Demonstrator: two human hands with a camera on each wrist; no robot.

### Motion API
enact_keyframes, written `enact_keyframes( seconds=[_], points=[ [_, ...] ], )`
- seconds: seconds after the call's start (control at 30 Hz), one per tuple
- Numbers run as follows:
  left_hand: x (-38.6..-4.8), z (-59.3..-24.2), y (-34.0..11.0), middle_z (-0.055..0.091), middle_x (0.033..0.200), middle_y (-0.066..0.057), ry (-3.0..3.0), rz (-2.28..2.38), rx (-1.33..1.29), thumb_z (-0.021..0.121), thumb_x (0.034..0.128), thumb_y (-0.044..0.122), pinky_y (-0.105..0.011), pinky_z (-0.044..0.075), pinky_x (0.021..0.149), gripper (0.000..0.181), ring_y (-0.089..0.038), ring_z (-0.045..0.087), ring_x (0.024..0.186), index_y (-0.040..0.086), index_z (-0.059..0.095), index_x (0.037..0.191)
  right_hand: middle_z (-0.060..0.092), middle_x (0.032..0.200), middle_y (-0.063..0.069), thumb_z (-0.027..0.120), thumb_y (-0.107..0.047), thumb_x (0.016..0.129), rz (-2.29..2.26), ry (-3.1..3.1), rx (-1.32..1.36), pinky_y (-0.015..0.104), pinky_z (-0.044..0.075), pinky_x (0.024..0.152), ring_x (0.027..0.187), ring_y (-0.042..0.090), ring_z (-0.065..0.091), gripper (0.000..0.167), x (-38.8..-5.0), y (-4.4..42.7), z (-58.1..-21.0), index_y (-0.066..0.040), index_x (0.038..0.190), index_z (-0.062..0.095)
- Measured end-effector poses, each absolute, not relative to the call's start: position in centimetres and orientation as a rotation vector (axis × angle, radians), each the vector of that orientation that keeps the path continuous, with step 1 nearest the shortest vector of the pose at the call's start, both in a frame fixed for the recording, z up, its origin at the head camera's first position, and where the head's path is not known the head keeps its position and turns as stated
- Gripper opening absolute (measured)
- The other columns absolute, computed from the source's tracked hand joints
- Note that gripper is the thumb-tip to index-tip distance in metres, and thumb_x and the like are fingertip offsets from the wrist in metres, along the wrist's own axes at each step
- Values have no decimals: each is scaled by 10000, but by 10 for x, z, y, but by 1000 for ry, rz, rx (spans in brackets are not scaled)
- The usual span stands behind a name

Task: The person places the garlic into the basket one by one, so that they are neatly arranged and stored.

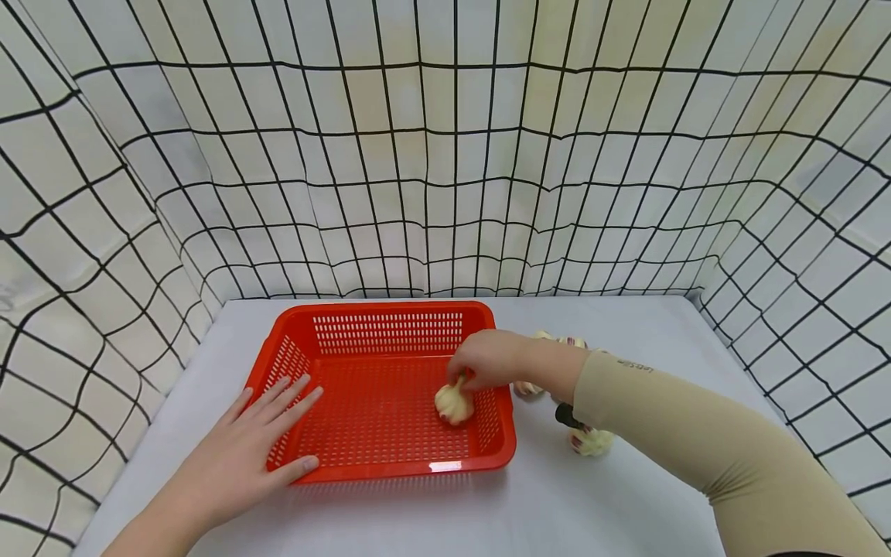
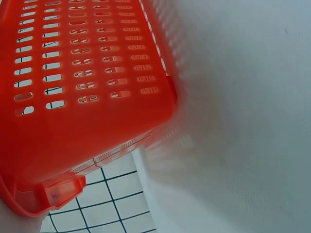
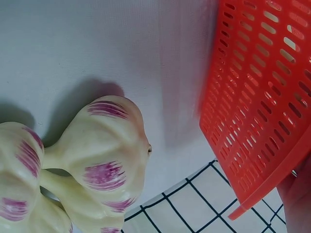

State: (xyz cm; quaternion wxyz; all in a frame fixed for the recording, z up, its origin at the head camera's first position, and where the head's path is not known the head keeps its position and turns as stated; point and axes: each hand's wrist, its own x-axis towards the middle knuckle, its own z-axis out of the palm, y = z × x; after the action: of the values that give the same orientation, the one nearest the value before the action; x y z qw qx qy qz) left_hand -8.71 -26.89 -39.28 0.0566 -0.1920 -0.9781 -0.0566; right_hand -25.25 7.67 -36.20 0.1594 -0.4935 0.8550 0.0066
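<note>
A red plastic basket (image 1: 376,470) with slotted walls stands on the white table. Over its right side reaches my right hand (image 1: 490,357), pinching a garlic bulb (image 1: 454,404) by its stem, the bulb hanging inside the basket near the right wall. On the basket's left rim rests my left hand (image 1: 254,445), fingers spread and straight. Right of the basket lie more garlic bulbs (image 1: 590,442), partly covered by the right forearm. Close up in the right wrist view, several bulbs (image 3: 109,150) with purple streaks cluster together beside the basket's wall (image 3: 257,97).
A white cloth (image 1: 599,510) covers the table. Black netting (image 1: 425,155) over white sheets closes off the back and both sides. A dark strap piece (image 1: 567,416) shows under the right wrist.
</note>
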Motion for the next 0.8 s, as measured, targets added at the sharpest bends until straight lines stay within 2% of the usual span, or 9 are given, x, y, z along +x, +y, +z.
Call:
enact_keyframes(
  seconds=[0.2, 0.5, 0.6, 0.7, 0.77, 0.8],
  points=[
    [-87, -392, -268, 311, 1604, -44, -2953, -201, -587, 612, 857, 670, -387, -124, 1201, 851, -357, 275, 1454, 247, 361, 1551, 703, 956, -150, 748, -262, 897, 7, 2456, -1416, 242, 513, 879, 891, 44, 605, 177, -255, 76, -362, -244, 1072, 775],
    [-87, -391, -269, 327, 1597, -28, -2957, -223, -585, 608, 848, 691, -382, -99, 1208, 832, -357, 279, 1451, 256, 408, 1529, 724, 1053, -101, 716, -201, 919, 97, 2518, -1424, 275, 512, 925, 1025, 93, 644, 203, -264, 74, -358, -217, 1113, 774],
    [-87, -390, -269, 330, 1595, -22, -2945, -212, -592, 616, 841, 692, -490, 28, 1216, 829, -359, 294, 1443, 257, 425, 1519, 731, 1063, -87, 699, -173, 926, 140, 2556, -1443, 285, 510, 929, 1038, 101, 653, 200, -270, 74, -360, -206, 1107, 777],
    [-87, -389, -269, 330, 1594, -36, -2922, -216, -609, 636, 835, 678, -571, 166, 1162, 828, -370, 314, 1424, 247, 437, 1513, 734, 1063, -75, 696, -160, 926, 163, 2589, -1447, 289, 515, 924, 1034, 103, 659, 201, -276, 73, -362, -191, 1107, 778],
    [-88, -389, -269, 328, 1595, -44, -2909, -221, -613, 646, 832, 670, -568, 174, 1159, 832, -373, 320, 1418, 241, 438, 1513, 735, 1061, -70, 694, -155, 927, 180, 2607, -1448, 292, 516, 923, 1028, 105, 662, 205, -279, 73, -363, -186, 1112, 776],
    [-88, -390, -270, 327, 1596, -49, -2907, -225, -614, 648, 831, 668, -546, 130, 1181, 835, -374, 319, 1418, 238, 435, 1514, 735, 1062, -69, 691, -153, 929, 194, 2613, -1446, 292, 517, 923, 1028, 106, 663, 207, -281, 72, -363, -184, 1116, 775]
  ],
)
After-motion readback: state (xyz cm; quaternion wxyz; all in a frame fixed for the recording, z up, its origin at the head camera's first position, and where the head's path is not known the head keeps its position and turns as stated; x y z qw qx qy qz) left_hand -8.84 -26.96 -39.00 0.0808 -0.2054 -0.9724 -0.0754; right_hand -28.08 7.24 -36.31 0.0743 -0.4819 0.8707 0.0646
